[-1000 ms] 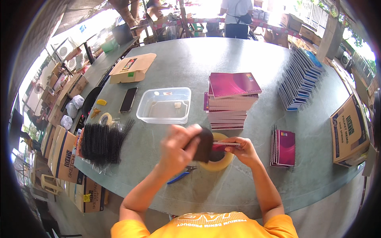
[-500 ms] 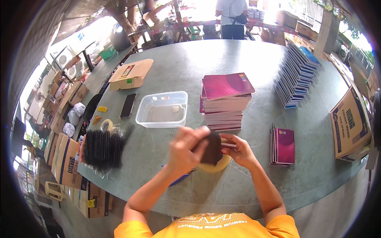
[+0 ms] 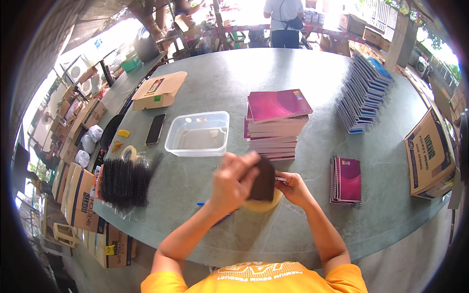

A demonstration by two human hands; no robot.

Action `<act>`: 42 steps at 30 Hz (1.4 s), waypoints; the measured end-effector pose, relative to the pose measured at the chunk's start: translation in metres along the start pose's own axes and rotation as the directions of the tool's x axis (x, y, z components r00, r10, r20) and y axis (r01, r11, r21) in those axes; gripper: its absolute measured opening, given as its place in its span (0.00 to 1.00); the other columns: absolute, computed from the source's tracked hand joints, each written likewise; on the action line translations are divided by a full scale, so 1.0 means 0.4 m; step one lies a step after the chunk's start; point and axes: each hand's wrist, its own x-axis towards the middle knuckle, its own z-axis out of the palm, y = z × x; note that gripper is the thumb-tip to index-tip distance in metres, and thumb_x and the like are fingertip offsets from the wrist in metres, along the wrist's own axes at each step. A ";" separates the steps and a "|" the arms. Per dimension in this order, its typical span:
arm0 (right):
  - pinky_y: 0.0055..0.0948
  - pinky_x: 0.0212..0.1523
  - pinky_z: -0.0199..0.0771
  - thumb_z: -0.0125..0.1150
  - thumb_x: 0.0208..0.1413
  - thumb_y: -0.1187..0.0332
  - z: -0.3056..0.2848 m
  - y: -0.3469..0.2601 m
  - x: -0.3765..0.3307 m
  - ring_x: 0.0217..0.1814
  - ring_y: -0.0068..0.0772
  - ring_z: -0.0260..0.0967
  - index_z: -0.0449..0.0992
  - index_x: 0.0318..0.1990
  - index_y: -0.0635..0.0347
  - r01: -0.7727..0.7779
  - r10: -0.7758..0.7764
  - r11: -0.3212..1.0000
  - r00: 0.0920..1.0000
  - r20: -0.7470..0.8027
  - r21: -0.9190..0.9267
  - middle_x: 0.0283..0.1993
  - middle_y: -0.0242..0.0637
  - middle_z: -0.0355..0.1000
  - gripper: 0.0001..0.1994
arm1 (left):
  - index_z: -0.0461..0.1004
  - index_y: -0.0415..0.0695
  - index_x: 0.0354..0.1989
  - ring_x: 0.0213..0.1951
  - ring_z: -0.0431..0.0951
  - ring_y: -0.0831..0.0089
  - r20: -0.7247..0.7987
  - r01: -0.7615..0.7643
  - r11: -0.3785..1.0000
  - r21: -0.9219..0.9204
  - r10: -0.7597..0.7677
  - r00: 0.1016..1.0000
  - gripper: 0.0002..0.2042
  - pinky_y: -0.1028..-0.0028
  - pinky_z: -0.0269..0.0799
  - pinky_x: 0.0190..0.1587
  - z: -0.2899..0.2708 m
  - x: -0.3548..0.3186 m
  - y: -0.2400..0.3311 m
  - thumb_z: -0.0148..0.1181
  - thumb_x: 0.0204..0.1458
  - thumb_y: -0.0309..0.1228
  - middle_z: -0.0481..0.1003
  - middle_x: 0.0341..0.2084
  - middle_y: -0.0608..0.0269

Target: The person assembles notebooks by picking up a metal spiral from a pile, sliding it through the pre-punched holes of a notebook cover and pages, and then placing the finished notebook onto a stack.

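Note:
A small notebook [image 3: 263,181], its dark brown back cover facing me, is held upright above the table. At its right edge my right hand [image 3: 292,188] is closed, thumb and fingers pinching the pages. My left hand [image 3: 230,179] is at its left edge with curled fingers, slightly blurred; what lies between them is hidden. Under the notebook a yellowish roll of tape [image 3: 264,204] shows in part. A blue-handled tool [image 3: 220,219], mostly covered by my left forearm, lies on the table. Just beyond my hands rises a stack of magenta-covered notebooks [image 3: 278,106].
Left of the stack sits a clear plastic tub [image 3: 198,146] with small bits inside. Black spiral coils [image 3: 124,183], a phone [image 3: 156,129] and an opened cardboard box [image 3: 159,90] lie leftward. Bound magenta notebooks [image 3: 348,178], blue spiral notebooks [image 3: 361,95] and a carton [image 3: 430,151] stand right.
The notebook has turned so more of its dark cover faces me. My right fingers have drawn in along its edge; my left hand has shifted slightly.

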 end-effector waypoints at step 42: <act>0.20 0.38 0.74 0.60 0.55 0.72 -0.033 -0.023 -0.019 0.38 0.23 0.77 0.77 0.40 0.68 -0.053 0.050 0.998 0.994 -0.102 -0.024 0.33 0.38 0.79 0.09 | 0.74 0.42 0.38 0.36 0.73 0.54 0.561 -0.088 0.996 -0.013 0.081 0.824 0.11 0.62 0.69 0.37 0.104 0.039 -0.039 0.60 0.48 0.32 0.75 0.30 0.55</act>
